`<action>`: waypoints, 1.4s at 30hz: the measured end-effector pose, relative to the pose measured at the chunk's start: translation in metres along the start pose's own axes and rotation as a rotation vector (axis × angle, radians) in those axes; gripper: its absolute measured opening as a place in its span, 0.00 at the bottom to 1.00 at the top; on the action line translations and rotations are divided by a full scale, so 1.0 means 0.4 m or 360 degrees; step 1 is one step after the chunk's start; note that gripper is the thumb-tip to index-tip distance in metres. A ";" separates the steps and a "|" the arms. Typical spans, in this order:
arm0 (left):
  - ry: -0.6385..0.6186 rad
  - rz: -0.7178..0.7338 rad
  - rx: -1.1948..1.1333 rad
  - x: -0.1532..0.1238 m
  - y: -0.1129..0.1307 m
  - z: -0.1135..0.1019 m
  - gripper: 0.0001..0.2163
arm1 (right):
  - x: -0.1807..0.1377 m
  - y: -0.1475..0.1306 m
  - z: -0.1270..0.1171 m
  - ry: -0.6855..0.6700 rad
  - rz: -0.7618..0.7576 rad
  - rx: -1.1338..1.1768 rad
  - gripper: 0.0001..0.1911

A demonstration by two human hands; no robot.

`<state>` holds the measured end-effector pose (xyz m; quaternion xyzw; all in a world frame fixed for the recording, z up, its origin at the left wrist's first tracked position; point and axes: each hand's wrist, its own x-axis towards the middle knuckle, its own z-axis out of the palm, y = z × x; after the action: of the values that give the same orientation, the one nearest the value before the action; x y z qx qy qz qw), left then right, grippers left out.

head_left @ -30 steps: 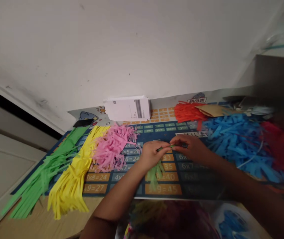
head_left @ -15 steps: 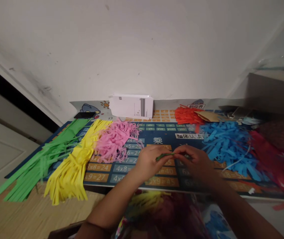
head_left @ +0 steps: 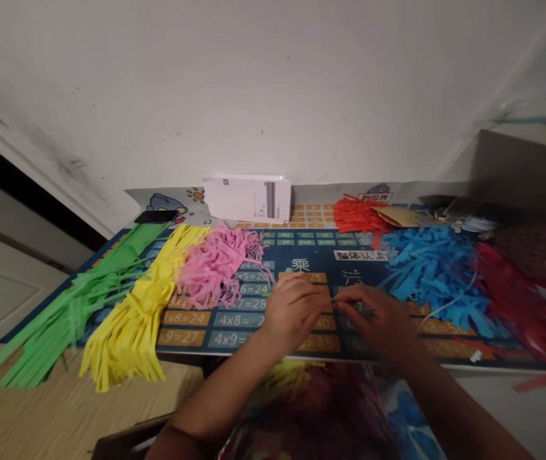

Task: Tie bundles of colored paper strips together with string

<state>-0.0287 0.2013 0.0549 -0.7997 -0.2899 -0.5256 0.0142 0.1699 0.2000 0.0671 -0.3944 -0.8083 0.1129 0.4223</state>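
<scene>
Over the middle of the printed table mat, my left hand (head_left: 295, 314) is closed, its fingers bent together around a thin green paper strip (head_left: 334, 299). Facing it, my right hand (head_left: 377, 313) pinches the strip's other side between thumb and fingertips. Only a small piece of the strip shows between the hands; the rest is covered by fingers. Left of my hands lies a pink bundle of shredded paper (head_left: 219, 265). To their right is a blue shredded paper bundle (head_left: 438, 271).
Yellow fringed paper (head_left: 129, 332) and green paper strips (head_left: 76, 313) overhang the table's left front edge. A white box (head_left: 246, 198) leans against the wall beside a black phone (head_left: 156, 216). Orange-red shreds (head_left: 356, 215) lie at the back, red ones (head_left: 516, 300) at the right.
Less of the green strip shows now: my left hand has turned over it and its fingers cover it. My right hand stays in its pinch. The view has shifted slightly.
</scene>
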 end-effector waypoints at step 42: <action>-0.0308 -0.0473 -0.0208 -0.009 -0.006 0.072 0.02 | 0.032 0.351 -0.270 0.0422 0.1112 -0.0526 0.10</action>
<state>-0.0069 0.2111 0.0383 -0.7941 -0.3702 -0.4602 -0.1434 0.3251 0.2862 0.0690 -0.7190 -0.5715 0.0663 0.3899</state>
